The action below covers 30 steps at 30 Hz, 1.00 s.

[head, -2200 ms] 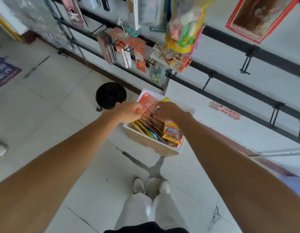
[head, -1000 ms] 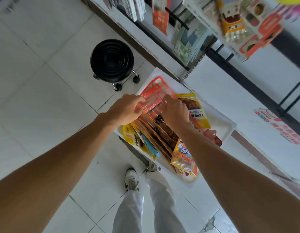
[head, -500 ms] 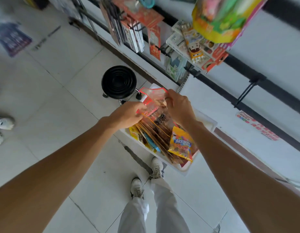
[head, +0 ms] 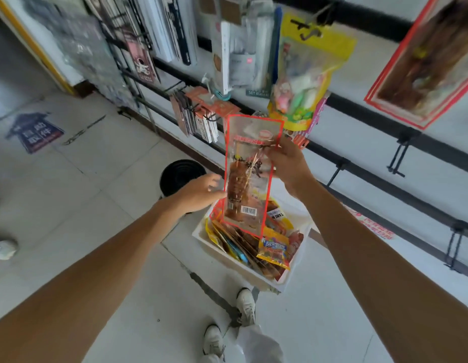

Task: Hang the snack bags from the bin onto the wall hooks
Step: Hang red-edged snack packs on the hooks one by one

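Lifted out since before, the snack bag (head: pixel 247 179) hangs above the bin (head: pixel 287 280), pinched near its top by my right hand (head: pixel 287 163), with my left hand (head: pixel 198 191) loose-fingered beside it. That thin pinch on slick film could slip as I reach for the far wall hook (head: pixel 337 170).

Floored in pale tiles (head: pixel 83 205) with a blue sticker (head: pixel 35 132), backed by a white wall (head: pixel 371 69) with black rails (head: pixel 371 119), furnished with a black stool (head: pixel 180 176)
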{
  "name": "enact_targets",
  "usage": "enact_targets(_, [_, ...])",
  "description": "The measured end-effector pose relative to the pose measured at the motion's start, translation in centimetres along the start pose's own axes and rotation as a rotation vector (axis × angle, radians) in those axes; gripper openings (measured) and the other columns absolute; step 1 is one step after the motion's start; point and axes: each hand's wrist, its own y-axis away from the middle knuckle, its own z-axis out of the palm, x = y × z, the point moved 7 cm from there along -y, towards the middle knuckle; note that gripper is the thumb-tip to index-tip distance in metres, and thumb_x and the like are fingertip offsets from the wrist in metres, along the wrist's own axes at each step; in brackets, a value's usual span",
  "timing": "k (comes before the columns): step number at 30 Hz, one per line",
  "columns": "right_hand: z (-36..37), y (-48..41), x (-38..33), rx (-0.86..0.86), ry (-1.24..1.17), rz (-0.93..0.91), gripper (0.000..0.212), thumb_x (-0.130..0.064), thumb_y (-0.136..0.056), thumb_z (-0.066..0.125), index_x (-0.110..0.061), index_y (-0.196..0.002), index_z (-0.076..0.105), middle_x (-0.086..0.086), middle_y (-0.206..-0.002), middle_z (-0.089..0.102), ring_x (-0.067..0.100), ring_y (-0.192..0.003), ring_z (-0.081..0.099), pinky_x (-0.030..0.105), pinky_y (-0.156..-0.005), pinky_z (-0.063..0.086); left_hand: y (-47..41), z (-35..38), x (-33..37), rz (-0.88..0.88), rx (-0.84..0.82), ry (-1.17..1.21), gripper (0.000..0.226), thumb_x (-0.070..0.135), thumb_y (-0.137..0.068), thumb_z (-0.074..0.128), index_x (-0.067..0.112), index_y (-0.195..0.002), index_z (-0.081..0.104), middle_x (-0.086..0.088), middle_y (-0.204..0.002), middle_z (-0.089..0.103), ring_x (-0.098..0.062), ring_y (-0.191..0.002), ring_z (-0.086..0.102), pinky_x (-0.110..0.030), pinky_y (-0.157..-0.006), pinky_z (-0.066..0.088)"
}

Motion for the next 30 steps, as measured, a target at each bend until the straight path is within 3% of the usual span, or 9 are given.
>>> enact_targets(5, [-0.5, 2.9, -3.8, 0.015, -0.177, -0.019, 0.018, 0.001, -0.096, 0.047, -0.012, -0.095, 0.058, 0.014, -0.099, 0.066, 0.013, -0.065, 0.063, 0.034, -0.061, 0.056, 3.3, -2.3, 4.5, 0.137, 0.062, 0.431, 0.020, 0.015, -0.088, 0.071, 0.021, -0.106, 0.068, -0.001, -0.106, 0.073, -0.014, -0.100, 0.069, -0.036, -0.100, 0.049])
enact_targets(8, [-1.0, 4.5, -5.5, 0.029, -0.174, -0.013, 0.015, -0.002, -0.096, 0.049, -0.015, -0.091, 0.055, 0.017, -0.101, 0.066, 0.012, -0.058, 0.062, 0.039, -0.065, 0.058, 4.9, -3.4, 5.2, 0.169, 0.064, 0.483, 0.015, 0.009, -0.086, 0.071, 0.016, -0.099, 0.072, -0.006, -0.099, 0.076, -0.019, -0.095, 0.071, -0.040, -0.099, 0.051])
enact_targets(10, [-1.5, 5.3, -6.1, 0.094, -0.144, 0.008, 0.013, -0.006, -0.094, 0.056, -0.017, -0.098, 0.052, 0.018, -0.102, 0.068, 0.018, -0.061, 0.062, 0.051, -0.074, 0.060, 5.8, -4.4, 6.0, 0.185, 0.098, 0.484, 0.015, 0.008, -0.084, 0.073, 0.012, -0.098, 0.072, -0.007, -0.097, 0.076, -0.020, -0.093, 0.071, -0.041, -0.097, 0.052])
enact_targets(12, [-2.4, 6.2, -6.6, 0.217, -0.070, 0.037, 0.028, -0.015, -0.090, 0.064, -0.021, -0.111, 0.046, 0.012, -0.097, 0.069, 0.025, -0.070, 0.064, 0.058, -0.078, 0.057, 6.6, -5.4, 7.1, 0.204, 0.140, 0.483, 0.010, 0.008, -0.084, 0.073, 0.015, -0.092, 0.072, -0.003, -0.090, 0.075, -0.019, -0.087, 0.071, -0.039, -0.092, 0.053])
enact_targets(16, [-3.6, 8.9, -9.0, 0.358, 0.244, -0.090, 0.041, -0.035, -0.086, 0.068, -0.025, -0.118, 0.045, 0.002, -0.102, 0.067, 0.022, -0.089, 0.067, 0.050, -0.079, 0.058, 7.8, -6.9, 10.0, 0.249, 0.216, 0.482, 0.010, 0.010, -0.084, 0.075, 0.018, -0.088, 0.070, 0.001, -0.080, 0.072, -0.016, -0.076, 0.067, -0.035, -0.076, 0.051])
enact_targets(19, [-2.8, 10.8, -10.7, 0.253, 0.366, -0.183, 0.045, -0.043, -0.083, 0.071, -0.025, -0.117, 0.049, -0.003, -0.103, 0.063, 0.017, -0.090, 0.065, 0.039, -0.078, 0.056, 8.9, -7.3, 12.7, 0.303, 0.278, 0.449, 0.009, 0.008, -0.082, 0.076, 0.013, -0.084, 0.069, 0.003, -0.072, 0.067, -0.005, -0.063, 0.063, -0.019, -0.062, 0.048])
enact_targets(21, [-2.1, 11.7, -11.4, 0.173, 0.406, -0.205, 0.061, -0.053, -0.075, 0.074, -0.025, -0.124, 0.050, -0.005, -0.106, 0.060, 0.017, -0.096, 0.062, 0.031, -0.078, 0.051, 9.6, -7.0, 14.6, 0.342, 0.280, 0.451, 0.012, 0.005, -0.080, 0.077, 0.006, -0.087, 0.068, 0.003, -0.071, 0.066, -0.001, -0.057, 0.062, -0.012, -0.053, 0.046])
enact_targets(25, [-2.9, 12.3, -12.1, 0.162, 0.228, -0.151, 0.077, -0.065, -0.067, 0.072, -0.027, -0.129, 0.049, -0.006, -0.114, 0.060, 0.016, -0.106, 0.061, 0.042, -0.090, 0.054, 10.7, -6.6, 18.0, 0.460, 0.334, 0.308, 0.015, 0.009, -0.079, 0.078, 0.018, -0.085, 0.067, 0.006, -0.078, 0.068, -0.006, -0.073, 0.064, -0.019, -0.065, 0.050])
enact_targets(30, [-5.4, 13.3, -13.5, 0.273, 0.054, -0.185, 0.058, -0.061, -0.071, 0.070, -0.026, -0.115, 0.057, -0.002, -0.104, 0.068, 0.020, -0.096, 0.067, 0.049, -0.078, 0.059, 12.2, -4.1, 21.3, 0.630, 0.272, 0.151, 0.020, 0.014, -0.082, 0.074, 0.019, -0.101, 0.071, 0.009, -0.093, 0.074, -0.011, -0.090, 0.070, -0.038, -0.085, 0.057])
